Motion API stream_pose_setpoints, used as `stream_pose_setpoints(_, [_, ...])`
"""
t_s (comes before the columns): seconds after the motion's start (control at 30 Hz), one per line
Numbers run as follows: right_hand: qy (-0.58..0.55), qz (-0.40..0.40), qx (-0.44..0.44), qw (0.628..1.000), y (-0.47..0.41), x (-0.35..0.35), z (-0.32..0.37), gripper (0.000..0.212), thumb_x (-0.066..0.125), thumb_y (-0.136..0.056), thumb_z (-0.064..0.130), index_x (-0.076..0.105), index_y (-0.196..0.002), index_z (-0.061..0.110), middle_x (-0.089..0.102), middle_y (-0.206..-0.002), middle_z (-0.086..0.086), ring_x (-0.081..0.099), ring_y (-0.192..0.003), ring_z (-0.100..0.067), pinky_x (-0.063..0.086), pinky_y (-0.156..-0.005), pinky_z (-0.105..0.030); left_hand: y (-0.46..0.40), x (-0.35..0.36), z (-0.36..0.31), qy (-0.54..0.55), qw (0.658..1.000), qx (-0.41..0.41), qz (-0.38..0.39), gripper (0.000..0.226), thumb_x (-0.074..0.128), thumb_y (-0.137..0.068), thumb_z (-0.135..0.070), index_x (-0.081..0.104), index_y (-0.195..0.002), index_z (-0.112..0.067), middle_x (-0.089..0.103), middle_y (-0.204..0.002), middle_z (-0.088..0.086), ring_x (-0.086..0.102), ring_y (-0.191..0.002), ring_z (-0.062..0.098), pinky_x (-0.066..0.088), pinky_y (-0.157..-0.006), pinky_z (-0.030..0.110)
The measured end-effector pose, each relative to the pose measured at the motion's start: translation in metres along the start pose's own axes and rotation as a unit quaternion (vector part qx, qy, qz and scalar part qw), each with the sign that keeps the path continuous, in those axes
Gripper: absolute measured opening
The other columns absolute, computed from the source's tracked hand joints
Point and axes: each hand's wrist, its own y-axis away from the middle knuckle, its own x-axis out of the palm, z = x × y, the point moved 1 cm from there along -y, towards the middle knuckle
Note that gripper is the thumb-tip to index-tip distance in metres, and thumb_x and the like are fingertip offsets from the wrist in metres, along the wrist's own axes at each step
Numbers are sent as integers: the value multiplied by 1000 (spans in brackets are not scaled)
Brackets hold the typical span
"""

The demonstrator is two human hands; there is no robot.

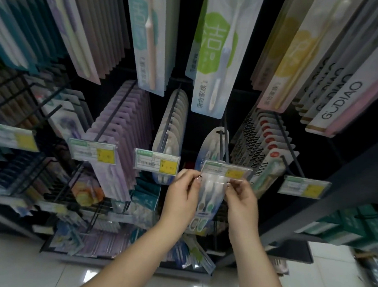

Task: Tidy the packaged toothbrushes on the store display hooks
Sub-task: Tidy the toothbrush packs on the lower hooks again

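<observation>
Left hand (183, 189) and right hand (239, 194) pinch top corners of toothbrush pack (210, 191), one each side, keeping it level, likely to line hole up with hook (221, 144) behind price tag (225, 170)

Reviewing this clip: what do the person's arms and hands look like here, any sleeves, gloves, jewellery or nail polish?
Both forearms are bare to the frame's bottom edge: no sleeves, gloves, watch or bracelets visible. The left hand has a dark-tipped nail; the right hand shows no rings. Finer nail detail is too blurred to tell.
</observation>
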Motion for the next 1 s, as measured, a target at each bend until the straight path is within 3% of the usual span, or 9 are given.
stream_pose_setpoints(0.17, [11, 19, -23, 999, 6, 8, -4, 25, 50, -89, -4, 58, -82, 19, 65, -83, 7, 61, -74, 4, 47, -70, -13, 5, -7, 11, -10, 1000, -27, -10, 13, 45, -93, -22, 57, -88, -24, 55, -83, -10, 52, -83, -1, 38, -71, 12])
stream_pose_setpoints(0.33, [20, 52, -31, 998, 11, 26, -6, 28, 51, -88, -6, 58, -81, 20, 64, -86, 5, 61, -78, 2, 47, -77, -17, 9, -22, 16, 4, 995, -84, -48, 13, 49, -95, -11, 58, -91, -19, 56, -88, -8, 53, -84, -4, 37, -72, 4])
stream_pose_setpoints(0.4, [28, 68, -27, 997, 12, 36, -6, 29, 52, -88, -5, 58, -80, 22, 64, -85, 4, 60, -78, 1, 48, -79, -21, 10, -31, 21, 0, 995, -79, -68, 12, 49, -95, -12, 61, -92, -15, 60, -92, -1, 56, -87, 2, 39, -74, 6])
stream_pose_setpoints(0.47, [35, 85, -25, 995, 13, 46, -6, 28, 53, -88, -4, 59, -82, 22, 64, -87, 4, 60, -80, 0, 48, -80, -20, 13, -39, 27, 0, 993, -85, -84, 13, 48, -95, -12, 61, -96, -16, 61, -98, 2, 57, -92, 7, 39, -77, 7])
stream_pose_setpoints(0.57, [59, 113, -33, 991, 14, 57, -6, 24, 53, -89, -2, 60, -84, 20, 64, -87, 4, 60, -80, 1, 47, -77, -15, 17, -52, 28, -7, 991, -88, -101, 18, 48, -95, -8, 58, -97, -23, 60, -98, -1, 55, -93, 1, 39, -75, 5])
stream_pose_setpoints(0.77, [77, 145, -27, 986, 17, 73, -7, 18, 53, -91, 4, 62, -85, 19, 67, -89, -3, 63, -86, -15, 51, -80, -36, 20, -73, 33, -14, 990, -74, -119, 19, 46, -96, -15, 55, -87, -29, 60, -88, 2, 57, -83, 10, 43, -70, 18])
stream_pose_setpoints(0.9, [66, 154, -28, 986, 18, 81, -2, 15, 54, -91, 6, 64, -87, 17, 69, -92, -5, 65, -90, -20, 51, -82, -38, 16, -79, 30, -4, 988, -74, -132, 14, 44, -92, -23, 57, -91, -25, 64, -92, 1, 59, -89, 13, 46, -76, 25])
stream_pose_setpoints(1.0, [53, 152, -14, 987, 16, 84, 1, 13, 55, -91, 6, 65, -91, 14, 70, -94, -5, 66, -93, -22, 52, -85, -41, 8, -83, 31, 2, 987, -90, -130, 14, 47, -95, -15, 59, -94, -21, 65, -95, 4, 60, -90, 15, 46, -77, 23])
